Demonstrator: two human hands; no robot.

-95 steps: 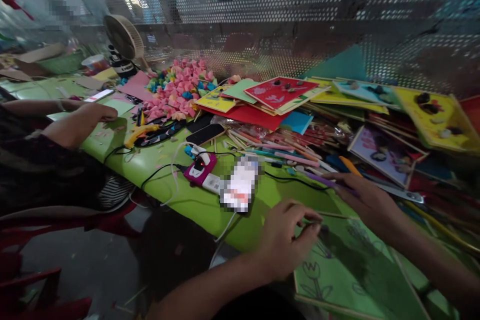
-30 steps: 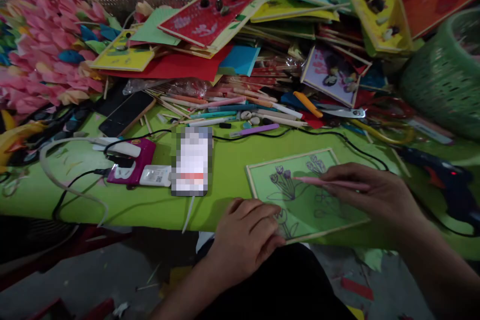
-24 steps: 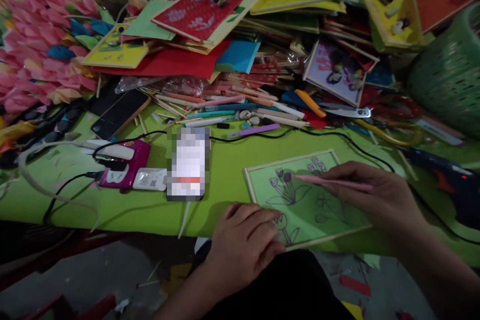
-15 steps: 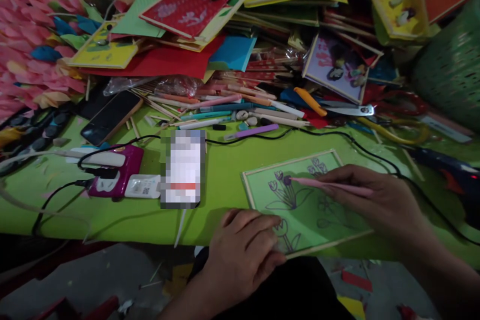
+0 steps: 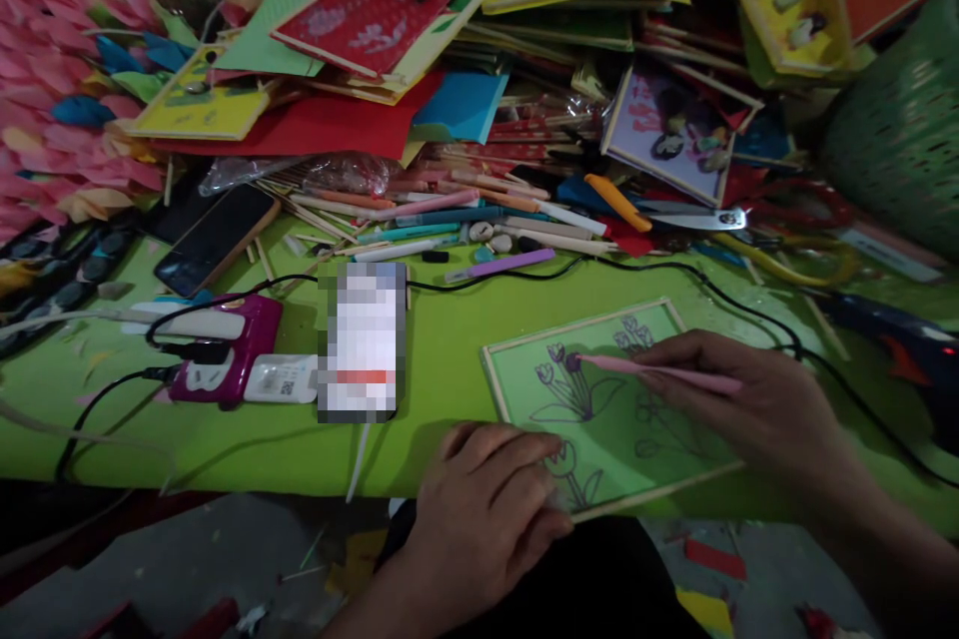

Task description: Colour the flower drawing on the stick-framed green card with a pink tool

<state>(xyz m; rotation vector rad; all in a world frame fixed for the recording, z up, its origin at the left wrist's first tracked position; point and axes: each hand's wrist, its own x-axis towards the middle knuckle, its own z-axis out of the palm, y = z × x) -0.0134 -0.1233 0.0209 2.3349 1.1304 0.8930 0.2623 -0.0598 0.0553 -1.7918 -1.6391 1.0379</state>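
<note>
A framed green card (image 5: 606, 404) with purple flower outlines lies at the near edge of the lime-green table (image 5: 442, 319). My right hand (image 5: 738, 399) is closed on a pink pen (image 5: 651, 371), whose tip touches a drawn flower near the card's upper left. My left hand (image 5: 486, 509) rests with fingers curled on the card's near left corner, pressing it down.
A heap of pens and sticks (image 5: 465, 210), coloured cards (image 5: 375, 10) and pink paper flowers (image 5: 52, 70) fills the far side. A phone (image 5: 217, 238), a magenta charger (image 5: 225, 359) with cables, a glue gun (image 5: 899, 339) and a green basket (image 5: 899, 130) lie around.
Over the last second the view has tilted slightly down and left. My right hand keeps the pen tip on the same flower with small movements. My left hand stays on the card corner.
</note>
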